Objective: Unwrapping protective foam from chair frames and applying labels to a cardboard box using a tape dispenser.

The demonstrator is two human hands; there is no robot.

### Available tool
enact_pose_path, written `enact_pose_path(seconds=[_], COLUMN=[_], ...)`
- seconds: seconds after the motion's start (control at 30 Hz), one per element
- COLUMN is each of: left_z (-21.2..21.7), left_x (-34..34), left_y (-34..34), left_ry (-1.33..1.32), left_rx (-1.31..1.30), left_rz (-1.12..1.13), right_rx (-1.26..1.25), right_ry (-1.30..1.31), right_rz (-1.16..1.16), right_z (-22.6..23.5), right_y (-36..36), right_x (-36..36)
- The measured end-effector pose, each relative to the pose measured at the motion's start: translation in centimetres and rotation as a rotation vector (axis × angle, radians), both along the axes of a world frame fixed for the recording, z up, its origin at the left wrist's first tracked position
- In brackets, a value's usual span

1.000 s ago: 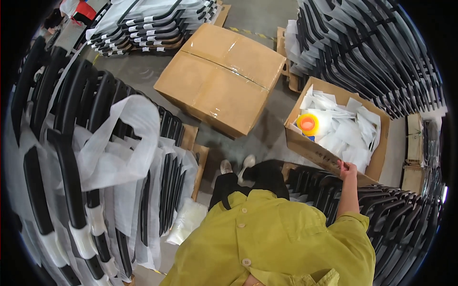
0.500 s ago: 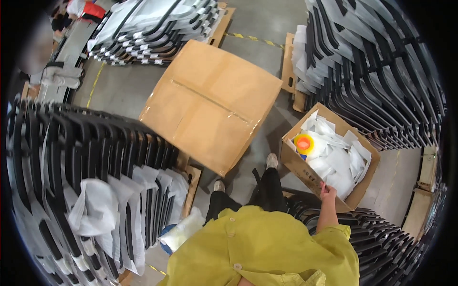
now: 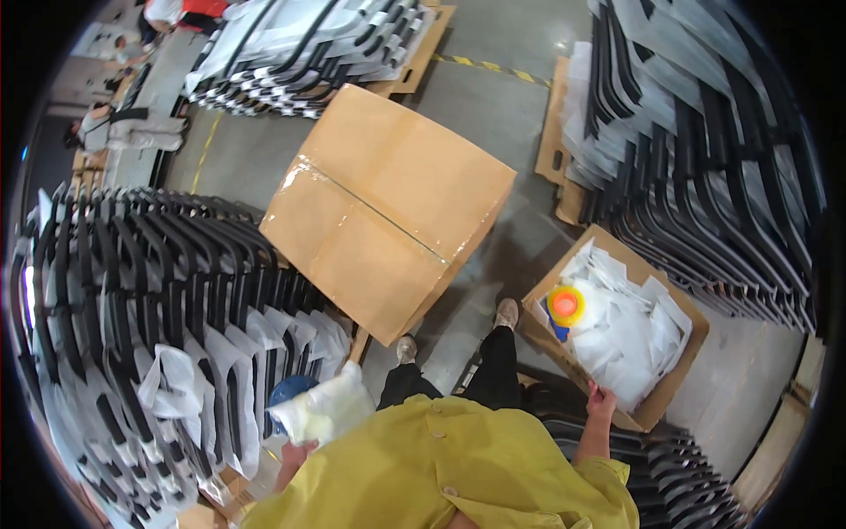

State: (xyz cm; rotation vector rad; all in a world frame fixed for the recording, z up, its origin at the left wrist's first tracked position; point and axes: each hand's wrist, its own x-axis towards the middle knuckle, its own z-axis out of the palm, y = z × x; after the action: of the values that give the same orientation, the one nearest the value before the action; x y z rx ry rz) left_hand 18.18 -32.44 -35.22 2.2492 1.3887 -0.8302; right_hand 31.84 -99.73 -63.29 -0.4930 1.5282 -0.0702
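Note:
My right hand (image 3: 602,403) grips the near rim of an open cardboard box (image 3: 671,395) at the right, which holds several white plastic bags (image 3: 627,335) and an orange-and-yellow tape roll (image 3: 565,303). My left hand (image 3: 292,453) is low at the left, mostly hidden. It holds a crumpled white plastic bag (image 3: 328,408) against my yellow shirt. A blue object (image 3: 287,389) shows just behind that bag. My feet stand between the two boxes.
A large sealed cardboard box (image 3: 388,207) lies on the grey floor ahead. Rows of black frame parts in clear sleeves stand at the left (image 3: 150,300), the right (image 3: 714,176), the far back (image 3: 300,44) and below the open box (image 3: 696,485). A person (image 3: 115,132) sits far left.
The view has swung and tilted down, so both boxes sit lower and closer. The white bag has come from the left racks in to my body. My right hand stays at the box rim.

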Motion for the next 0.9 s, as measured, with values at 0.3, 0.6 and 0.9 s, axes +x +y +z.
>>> enact_pose_path(seconds=[0.3,0.6,0.9], left_z=[0.7,-5.1,-11.8], left_x=[7.3,5.2,-4.4], left_y=[-6.1,-4.3,-0.8], left_ry=[-0.254,-0.215,-0.223], left_rx=[-0.004,-0.035,-0.038], left_rz=[0.415,0.404,0.6], right_rx=[0.062,0.019,-0.09], right_ry=[0.047,-0.021,-0.074], right_rz=[-0.028,0.107,0.59], right_z=[-1.7,7.7,9.6], right_y=[-6.8,-6.7,-5.2], right_x=[-3.6,-5.2,-4.9])
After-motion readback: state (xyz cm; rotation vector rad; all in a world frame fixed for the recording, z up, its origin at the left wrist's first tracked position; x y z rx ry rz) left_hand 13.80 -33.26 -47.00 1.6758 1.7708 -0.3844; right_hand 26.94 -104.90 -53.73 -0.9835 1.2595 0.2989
